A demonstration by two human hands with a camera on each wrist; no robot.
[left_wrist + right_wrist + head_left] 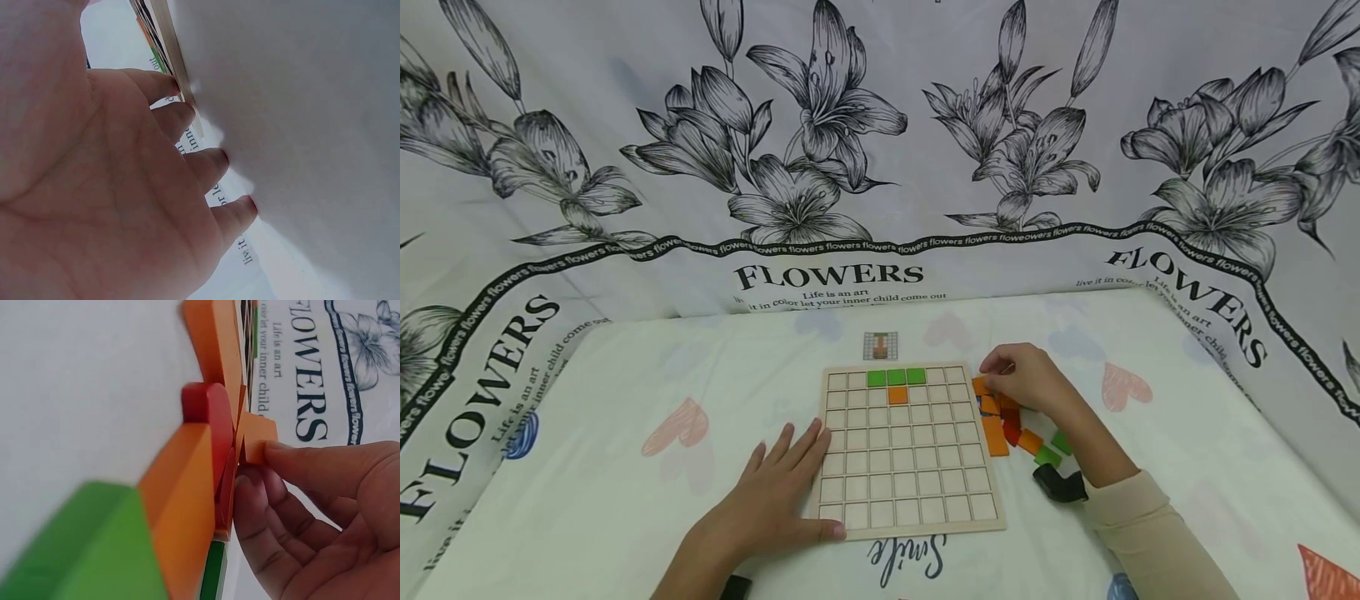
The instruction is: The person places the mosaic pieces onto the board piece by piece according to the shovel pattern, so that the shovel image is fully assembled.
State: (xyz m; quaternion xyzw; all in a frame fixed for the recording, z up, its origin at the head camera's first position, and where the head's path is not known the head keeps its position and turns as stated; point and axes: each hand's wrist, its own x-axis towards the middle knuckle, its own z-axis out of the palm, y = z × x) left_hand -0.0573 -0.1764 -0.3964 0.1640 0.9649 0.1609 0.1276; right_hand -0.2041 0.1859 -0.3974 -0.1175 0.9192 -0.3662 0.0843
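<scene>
A wooden grid board (912, 485) lies flat on the table. Three green square tiles (897, 377) sit side by side in its far row, with one orange square tile (898, 395) just below the middle one. My left hand (767, 504) rests at the board's left edge, fingers extended and thumb at the near left corner. Right of the board, my right hand (1028, 379) is at a heap of coloured pieces. In the right wrist view its thumb and fingers pinch an orange tile (259, 439), right beside a red piece (219, 419).
The heap along the board's right side includes a long orange piece (996, 437), a loose orange tile (1030, 441) and green tiles (1047, 456). A small pattern card (880, 345) lies beyond the board. Flower-printed cloth (850, 200) rises behind the table.
</scene>
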